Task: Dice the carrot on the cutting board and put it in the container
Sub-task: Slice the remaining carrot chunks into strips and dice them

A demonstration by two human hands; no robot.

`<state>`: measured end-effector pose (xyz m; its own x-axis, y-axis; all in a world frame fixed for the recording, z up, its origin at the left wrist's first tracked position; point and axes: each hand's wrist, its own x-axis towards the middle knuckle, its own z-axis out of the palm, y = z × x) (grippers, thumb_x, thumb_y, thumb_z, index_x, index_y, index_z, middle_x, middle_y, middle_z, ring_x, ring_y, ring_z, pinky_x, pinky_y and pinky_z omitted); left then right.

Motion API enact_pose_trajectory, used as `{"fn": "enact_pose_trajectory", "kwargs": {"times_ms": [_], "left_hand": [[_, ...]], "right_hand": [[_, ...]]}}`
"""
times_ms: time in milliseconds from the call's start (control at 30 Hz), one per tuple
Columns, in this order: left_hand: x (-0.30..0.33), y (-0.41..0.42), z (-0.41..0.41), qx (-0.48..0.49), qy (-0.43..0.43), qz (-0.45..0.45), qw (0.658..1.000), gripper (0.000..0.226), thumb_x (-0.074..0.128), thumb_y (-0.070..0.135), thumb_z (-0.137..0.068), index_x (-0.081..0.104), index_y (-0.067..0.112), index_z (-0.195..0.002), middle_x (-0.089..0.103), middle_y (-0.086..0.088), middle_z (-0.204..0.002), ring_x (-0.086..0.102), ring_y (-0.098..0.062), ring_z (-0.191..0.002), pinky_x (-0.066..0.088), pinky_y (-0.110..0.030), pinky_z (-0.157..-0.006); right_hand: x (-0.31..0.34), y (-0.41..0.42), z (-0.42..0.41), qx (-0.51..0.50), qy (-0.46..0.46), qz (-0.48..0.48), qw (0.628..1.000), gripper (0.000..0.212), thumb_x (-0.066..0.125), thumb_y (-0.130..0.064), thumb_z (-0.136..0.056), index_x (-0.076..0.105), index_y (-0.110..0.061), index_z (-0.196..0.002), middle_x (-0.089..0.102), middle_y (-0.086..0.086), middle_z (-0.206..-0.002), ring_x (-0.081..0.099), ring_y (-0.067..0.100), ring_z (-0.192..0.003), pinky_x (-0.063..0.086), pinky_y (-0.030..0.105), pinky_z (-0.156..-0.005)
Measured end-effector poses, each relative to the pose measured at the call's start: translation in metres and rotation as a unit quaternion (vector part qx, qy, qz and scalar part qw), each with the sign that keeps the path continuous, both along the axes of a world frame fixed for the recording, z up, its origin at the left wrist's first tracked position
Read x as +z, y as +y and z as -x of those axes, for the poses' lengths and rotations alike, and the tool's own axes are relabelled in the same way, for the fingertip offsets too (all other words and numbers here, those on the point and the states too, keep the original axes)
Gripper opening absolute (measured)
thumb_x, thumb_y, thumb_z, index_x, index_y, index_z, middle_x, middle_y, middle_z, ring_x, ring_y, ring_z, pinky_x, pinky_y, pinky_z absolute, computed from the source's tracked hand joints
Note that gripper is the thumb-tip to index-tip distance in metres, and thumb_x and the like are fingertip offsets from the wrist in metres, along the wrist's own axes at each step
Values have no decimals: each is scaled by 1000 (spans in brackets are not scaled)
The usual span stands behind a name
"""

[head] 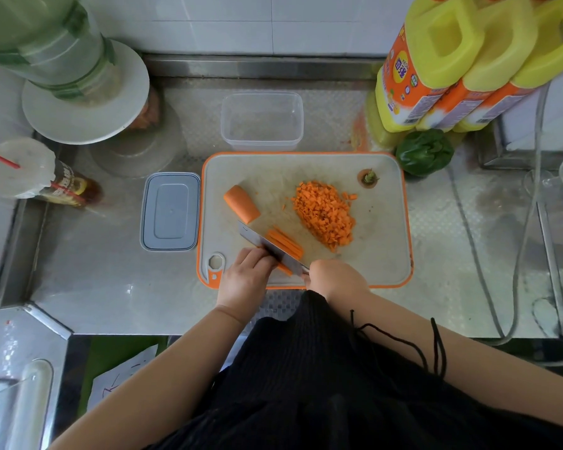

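Note:
An orange-rimmed white cutting board lies on the steel counter. On it are a pile of diced carrot, a whole carrot chunk, the carrot top and a bundle of carrot sticks. My left hand holds the near end of the sticks with curled fingers. My right hand grips the handle of a knife, whose blade lies across the sticks. A clear plastic container stands behind the board with nothing in it.
A grey lid lies left of the board. A green pepper and yellow-orange bottles stand at the back right. A large jar, a plate and a cup with a straw fill the back left. A cable trails on the right.

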<state>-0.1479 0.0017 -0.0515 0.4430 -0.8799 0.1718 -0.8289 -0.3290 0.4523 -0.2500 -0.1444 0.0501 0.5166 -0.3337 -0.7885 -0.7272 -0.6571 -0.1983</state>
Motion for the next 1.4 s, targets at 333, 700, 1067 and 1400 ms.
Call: {"fn": "enact_pose_trajectory", "kwargs": {"times_ms": [333,700,1067,1400], "left_hand": [[-6,2,1,10,9,20,1000,13,67,5,-82,72,7,-94,66,-7,-99,60,-28,-90,57,-41,-66],[-3,3,1,10,5,48,999,13,62,12,-86,72,6,-92,66,-8,-98,58,-27,-90,57,-38,-70],[2,4,-3,-34,-28,-1,999,14,71,0,-76,68,8,-86,63,-7,-94,56,-30,-87,56,-40,-62],[6,0,-3,-28,-37,-65,997,15,59,13,-81,67,11,-94,64,-5,-97,56,-30,-93,55,-41,-68]], "right_hand": [[-4,-1,-11,-10,17,5,1000,26,50,-19,-97,48,-13,-71,50,1,-69,52,19,-65,42,31,-62],[-22,13,-3,-30,-18,25,999,33,41,-40,-100,59,-11,-102,41,-3,-69,52,19,-77,42,31,-68],[-19,1,-7,-17,-86,26,996,20,50,-27,-96,55,-11,-85,48,2,-70,53,25,-70,39,31,-57],[-12,-10,12,-69,-123,0,990,40,44,-41,-99,43,-10,-74,45,-1,-67,47,21,-65,34,30,-56]]}}
